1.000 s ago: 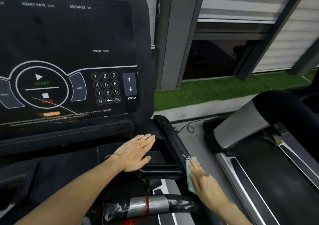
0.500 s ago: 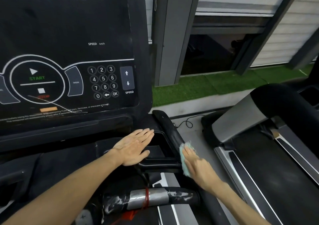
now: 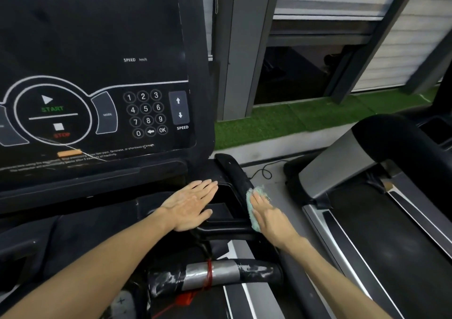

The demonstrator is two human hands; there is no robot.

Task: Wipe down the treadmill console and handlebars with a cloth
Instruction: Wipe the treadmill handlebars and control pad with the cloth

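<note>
Your right hand (image 3: 271, 218) is pressing the cloth (image 3: 252, 205) with straight fingers against the right handlebar (image 3: 234, 171); your left hand (image 3: 190, 206) is lying flat, holding nothing, on the console (image 3: 146, 37).

All readable print is on the console (image 3: 97, 37). The keypad (image 3: 145, 113) shows 1 to 9, then 0, a left arrow and OK. Just right of it, an arrow key (image 3: 179, 108) has SPEED printed beneath. Just left of it is a MODE key (image 3: 107, 114). Further left, a ring (image 3: 52, 115) holds green START and red STOP. Above the keypad is SPEED km/h; higher up, DISTANCE km and HEART RATE. Below it, small print (image 3: 132, 148) reads "feel pain, faintness, or shortness of breath"; the rest is blurred.
</note>
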